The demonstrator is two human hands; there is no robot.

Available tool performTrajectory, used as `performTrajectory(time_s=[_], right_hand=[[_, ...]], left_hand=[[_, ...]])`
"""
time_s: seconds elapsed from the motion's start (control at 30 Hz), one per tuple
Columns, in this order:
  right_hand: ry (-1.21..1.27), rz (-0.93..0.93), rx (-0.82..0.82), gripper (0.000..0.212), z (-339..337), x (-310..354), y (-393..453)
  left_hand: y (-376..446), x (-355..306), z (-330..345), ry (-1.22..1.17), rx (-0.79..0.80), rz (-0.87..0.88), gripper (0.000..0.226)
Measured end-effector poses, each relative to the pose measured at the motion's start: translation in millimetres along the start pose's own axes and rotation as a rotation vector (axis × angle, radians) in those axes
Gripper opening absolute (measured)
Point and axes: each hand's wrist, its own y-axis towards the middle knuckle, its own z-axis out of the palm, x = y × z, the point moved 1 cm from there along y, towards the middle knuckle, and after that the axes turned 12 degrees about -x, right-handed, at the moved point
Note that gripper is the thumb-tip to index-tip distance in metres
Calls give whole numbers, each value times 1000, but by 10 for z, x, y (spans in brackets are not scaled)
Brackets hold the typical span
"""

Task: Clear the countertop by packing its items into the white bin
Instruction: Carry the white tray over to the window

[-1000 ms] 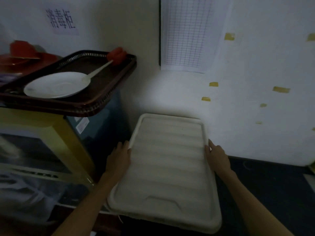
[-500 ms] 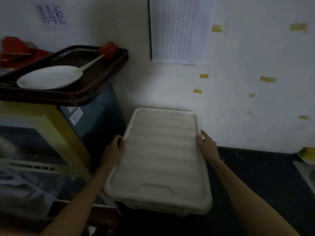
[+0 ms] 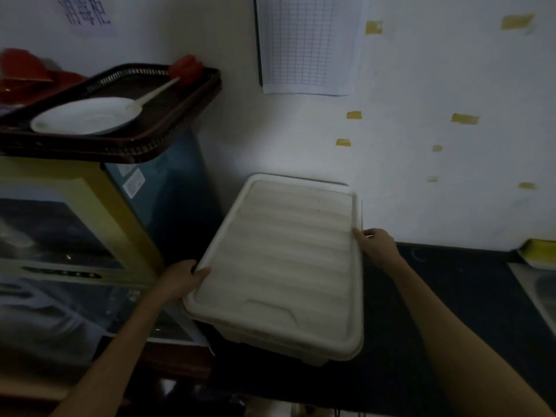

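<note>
**Both hands on the lidded white bin**

While I watch through the head camera, the white bin (image 3: 313,350) sits on the dark countertop (image 3: 451,311), close to the wall and just beside a yellow-framed cabinet (image 3: 99,206). Its ribbed lid (image 3: 282,266) is on top. The left hand (image 3: 180,279) grips the lid's left edge, thumb lying over the rim and fingers curled beneath it. The right hand (image 3: 376,245) holds the right edge farther back, thumb on the rim and fingers wrapped down the outer side. I cannot tell whether the lid is seated or lifted off the bin.

On top of the cabinet I see a dark tray (image 3: 168,136) holding a white plate (image 3: 84,115), with a white spoon (image 3: 150,96) resting its bowl at the plate's edge. Something red (image 3: 188,67) lies at the tray's far corner; I cannot make out what it is. A gridded paper sheet (image 3: 310,43) hangs on the wall above the bin. At the far right I see a yellow object (image 3: 538,249) near the edge of a sink (image 3: 538,293).
</note>
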Motion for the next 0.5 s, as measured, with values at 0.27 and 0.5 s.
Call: performTrajectory(time_s=[0.27, 0.5], right_hand=[[142, 176, 80, 41, -299, -237, -255], [135, 319, 184, 48, -491, -520, -446]], left_hand=[[184, -184, -24, 65, -8, 25, 45], [333, -375, 64, -68, -98, 40, 48]])
